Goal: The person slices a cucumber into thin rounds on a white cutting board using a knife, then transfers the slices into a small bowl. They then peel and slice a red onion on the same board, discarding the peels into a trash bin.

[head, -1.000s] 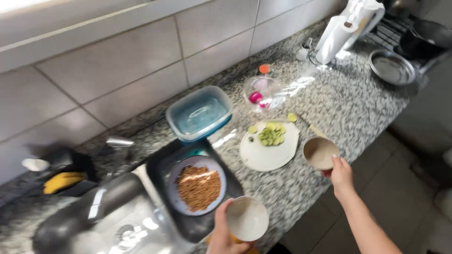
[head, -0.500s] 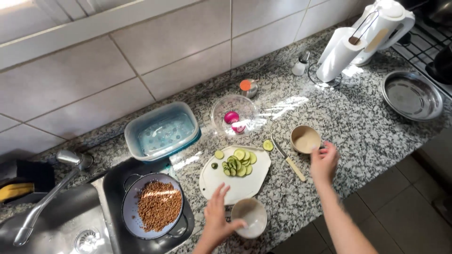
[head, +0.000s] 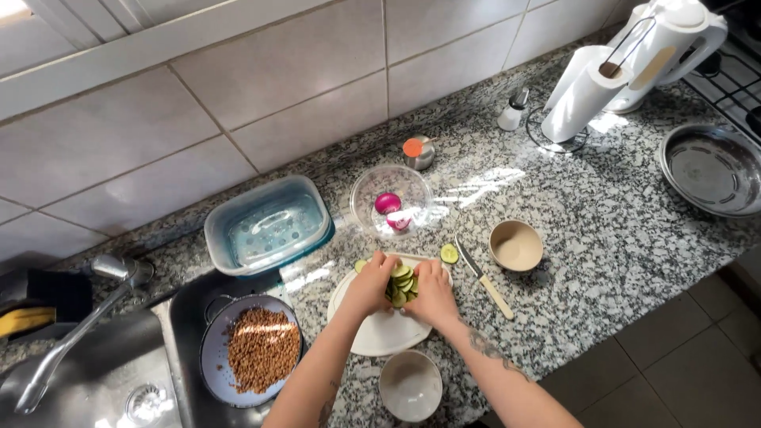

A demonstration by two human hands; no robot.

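Both hands, left hand (head: pixel 371 287) and right hand (head: pixel 432 292), cup the cucumber slices (head: pixel 403 281) between them on the white board (head: pixel 380 329); a loose squeeze could spill slices toward the knife (head: pixel 483 277) just right.

My one head camera looks steeply down from above the worktop (head: pixel 602 238), facing the far tiled wall (head: pixel 261 87), near enough to fill the view.

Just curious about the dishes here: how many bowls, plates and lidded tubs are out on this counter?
Small round bowls: 2, beige and white
Clear glass bowl: 1
Metal bowl: 1
White round plate: 1
Blue plastic tub: 1
Total: 6
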